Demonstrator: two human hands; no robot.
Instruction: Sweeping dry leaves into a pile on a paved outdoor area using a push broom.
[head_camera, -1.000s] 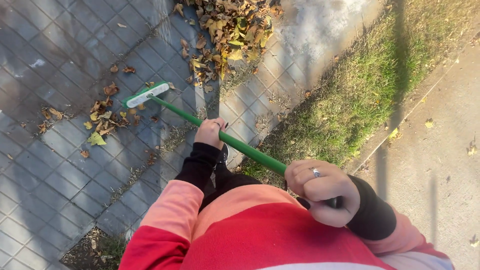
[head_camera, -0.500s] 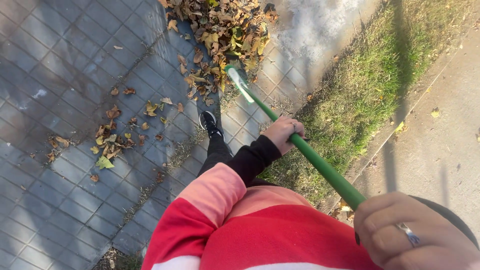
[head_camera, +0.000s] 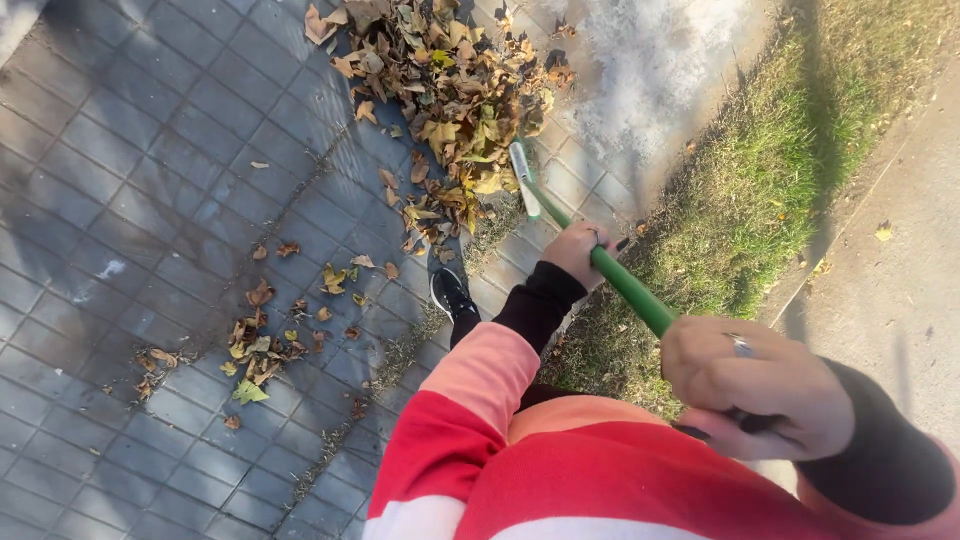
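Observation:
I hold a broom with a green handle (head_camera: 628, 287) in both hands. My left hand (head_camera: 574, 250) grips the handle lower down, close to the head. My right hand (head_camera: 752, 385), with a ring on one finger, grips the top end near my chest. The broom's green and white head (head_camera: 523, 178) rests at the right edge of a big pile of dry brown and yellow leaves (head_camera: 440, 90) on the grey paving (head_camera: 130, 170). My black shoe (head_camera: 452, 294) stands just below the pile.
A smaller scatter of leaves (head_camera: 262, 340) lies on the paving at lower left. A strip of grass (head_camera: 740, 200) runs along the right of the paving, with a concrete path (head_camera: 900, 280) beyond it. Weeds grow in the paving joints.
The broom head has swept from the small leaf scatter at left over to the big pile at the top. Both hands moved with it, and the view shifted.

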